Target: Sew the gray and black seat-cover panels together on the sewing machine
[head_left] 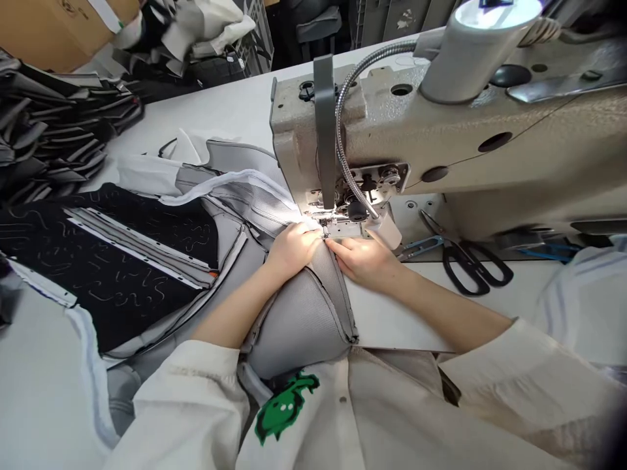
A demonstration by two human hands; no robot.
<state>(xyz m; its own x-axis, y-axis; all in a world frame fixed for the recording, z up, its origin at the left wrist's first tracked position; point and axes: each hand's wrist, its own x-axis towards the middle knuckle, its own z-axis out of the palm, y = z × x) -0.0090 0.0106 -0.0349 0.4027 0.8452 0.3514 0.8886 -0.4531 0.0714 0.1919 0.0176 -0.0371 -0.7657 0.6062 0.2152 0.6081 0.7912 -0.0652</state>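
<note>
A grey mesh fabric piece (304,313) with a piped edge runs from my lap up to the needle area (329,225) of a beige sewing machine (441,143). My left hand (292,248) rests curled on the fabric just left of the presser foot, fingers pressed onto it. My right hand (365,258) lies just right of the seam, fingertips pinching the fabric edge at the foot. Both hands nearly touch each other at the needle.
Black-handled scissors (470,261) lie on the table right of the machine. A black patterned and grey cover piece (122,261) spreads to the left. Stacked dark fabric pieces (53,130) sit at far left, a cardboard box (53,26) behind. A flexible lamp (470,46) overhangs the machine.
</note>
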